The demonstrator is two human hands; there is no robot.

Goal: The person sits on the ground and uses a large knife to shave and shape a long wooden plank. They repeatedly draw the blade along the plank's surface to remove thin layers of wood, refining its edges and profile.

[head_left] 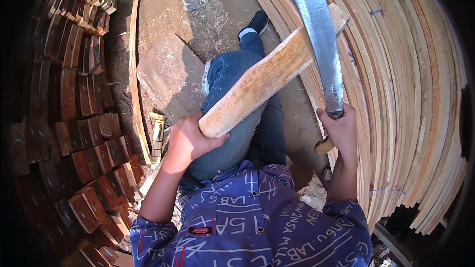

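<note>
My left hand point(190, 141) grips the near, rounded end of a thick wooden slab point(262, 81). The slab slants up to the right across my raised leg, and bark-like brown shows on its face. In my right hand point(343, 127) is the handle of a long machete point(321, 44), its brown butt sticking out below the fist. The broad, shiny blade points away from me and crosses over the slab near its far end. Whether blade and wood touch there, I cannot tell.
To the right, long pale planks point(396, 84) lie stacked. Stacked reddish-brown timber ends point(84, 148) rise on the left, beside a narrow upright wood strip point(133, 84). A flat board point(168, 71) rests on the dirt floor point(153, 5), which is strewn with shavings.
</note>
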